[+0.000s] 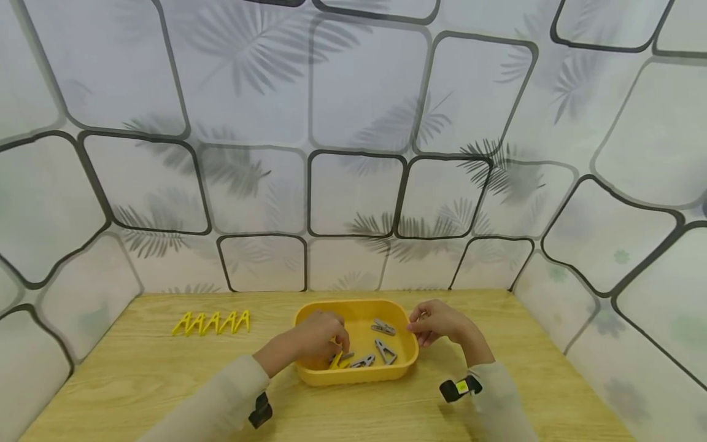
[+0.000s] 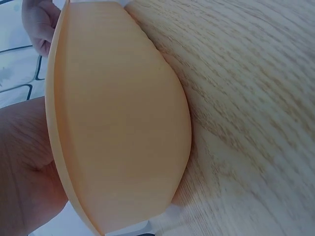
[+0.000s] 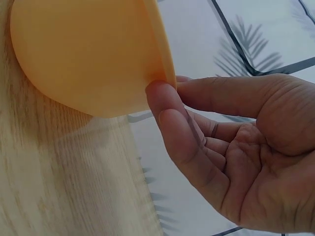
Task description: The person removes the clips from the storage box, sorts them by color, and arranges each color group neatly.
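A yellow plastic basin stands on the table with several grey clothespins and some yellow clothespin parts inside. My left hand reaches over the left side into it, fingers pointing down among the clothespins at the front left. Whether those fingers pinch one is hidden by the hand; in the left wrist view, the basin wall covers them. My right hand pinches the basin's right rim between thumb and fingers, as the right wrist view shows at the rim.
To the left of the basin, several yellow clothespins stand in a row on the wooden table. A patterned wall closes off the table's back, with side walls at left and right.
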### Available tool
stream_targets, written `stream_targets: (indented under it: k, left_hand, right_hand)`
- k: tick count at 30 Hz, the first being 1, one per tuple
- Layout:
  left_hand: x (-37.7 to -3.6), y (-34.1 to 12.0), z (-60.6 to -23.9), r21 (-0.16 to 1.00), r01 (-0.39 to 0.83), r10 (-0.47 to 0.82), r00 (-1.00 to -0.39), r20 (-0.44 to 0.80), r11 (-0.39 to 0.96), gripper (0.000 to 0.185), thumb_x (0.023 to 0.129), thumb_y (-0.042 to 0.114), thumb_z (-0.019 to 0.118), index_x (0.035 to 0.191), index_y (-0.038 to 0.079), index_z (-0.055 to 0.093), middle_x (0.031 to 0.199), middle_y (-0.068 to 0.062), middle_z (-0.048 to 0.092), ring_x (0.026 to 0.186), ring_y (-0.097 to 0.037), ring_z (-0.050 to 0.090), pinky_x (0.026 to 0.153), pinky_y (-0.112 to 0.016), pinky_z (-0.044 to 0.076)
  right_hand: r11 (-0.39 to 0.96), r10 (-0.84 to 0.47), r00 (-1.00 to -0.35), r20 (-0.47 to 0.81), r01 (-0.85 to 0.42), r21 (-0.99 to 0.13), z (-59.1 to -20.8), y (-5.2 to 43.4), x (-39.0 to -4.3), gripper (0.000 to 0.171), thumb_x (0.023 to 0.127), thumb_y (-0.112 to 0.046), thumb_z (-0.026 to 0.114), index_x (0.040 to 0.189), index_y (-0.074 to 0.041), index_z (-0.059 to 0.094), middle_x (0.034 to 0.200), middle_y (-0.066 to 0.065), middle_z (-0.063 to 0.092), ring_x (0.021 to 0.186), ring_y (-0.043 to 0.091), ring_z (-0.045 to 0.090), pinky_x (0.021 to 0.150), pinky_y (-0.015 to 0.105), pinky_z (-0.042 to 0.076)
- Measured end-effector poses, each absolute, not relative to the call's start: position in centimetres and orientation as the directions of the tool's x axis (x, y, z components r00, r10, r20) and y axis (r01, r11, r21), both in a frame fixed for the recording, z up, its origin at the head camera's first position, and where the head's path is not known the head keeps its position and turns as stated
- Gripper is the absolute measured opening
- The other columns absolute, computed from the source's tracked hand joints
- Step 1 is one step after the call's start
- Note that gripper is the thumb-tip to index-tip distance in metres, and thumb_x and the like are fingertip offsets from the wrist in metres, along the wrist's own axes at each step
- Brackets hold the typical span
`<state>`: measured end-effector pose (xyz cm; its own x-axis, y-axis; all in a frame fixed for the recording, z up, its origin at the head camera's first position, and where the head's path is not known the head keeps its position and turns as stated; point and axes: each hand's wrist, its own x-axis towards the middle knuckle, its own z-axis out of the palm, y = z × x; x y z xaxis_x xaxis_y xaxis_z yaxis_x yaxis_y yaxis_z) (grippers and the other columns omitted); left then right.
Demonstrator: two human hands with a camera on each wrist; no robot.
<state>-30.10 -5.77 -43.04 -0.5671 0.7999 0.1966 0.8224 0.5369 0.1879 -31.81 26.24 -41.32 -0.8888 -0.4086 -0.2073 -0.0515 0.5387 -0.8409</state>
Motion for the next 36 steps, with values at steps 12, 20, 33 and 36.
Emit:
stream_targets:
  k: [12,20,33,36]
  left_hand:
    - [-30.4,-5.5,-42.9,0.217,0.805,0.799,-0.585,0.141,0.552,0.016,0.088,0.005,0.077,0.085,0.021,0.081,0.083,0.007,0.068,0.073,-0.003,0.055,0.067,-0.020,0.038]
    - [-30.4,-5.8,-42.5,0.231,0.797,0.797,-0.592,0.117,0.558,0.018,0.088,0.004,0.077,0.084,0.021,0.080,0.082,0.007,0.067,0.070,0.001,0.052,0.065,-0.019,0.040]
    - [-30.3,-6.4,-41.8,0.304,0.800,0.814,-0.570,0.112,0.518,0.011,0.087,0.006,0.079,0.082,0.015,0.077,0.079,0.006,0.064,0.069,0.002,0.049,0.065,-0.016,0.044]
    - [-30.3,-6.5,-41.8,0.275,0.813,0.813,-0.563,0.148,0.513,0.008,0.087,0.008,0.079,0.084,0.015,0.078,0.080,0.006,0.065,0.070,0.001,0.051,0.067,-0.017,0.045]
  right_hand:
    - [0.534,-0.407,-0.889,-0.209,-0.046,-0.844,-41.4,26.4,-31.9,0.023,0.096,-0.013,0.069,0.106,0.005,0.061,0.072,0.005,0.066,0.059,0.013,0.066,0.062,0.035,0.061]
    - [0.527,-0.412,-0.886,-0.213,-0.041,-0.849,-41.4,26.4,-31.9,0.023,0.096,-0.013,0.069,0.106,0.006,0.060,0.072,0.005,0.066,0.059,0.013,0.066,0.060,0.032,0.060]
    - [0.536,-0.403,-0.889,-0.216,-0.038,-0.843,-41.4,26.3,-31.9,0.022,0.096,-0.012,0.069,0.105,0.005,0.060,0.073,0.005,0.066,0.059,0.012,0.066,0.062,0.033,0.061]
    - [0.538,-0.401,-0.890,-0.215,-0.040,-0.842,-41.4,26.3,-31.9,0.022,0.096,-0.013,0.069,0.105,0.005,0.060,0.073,0.005,0.066,0.059,0.013,0.066,0.062,0.034,0.061]
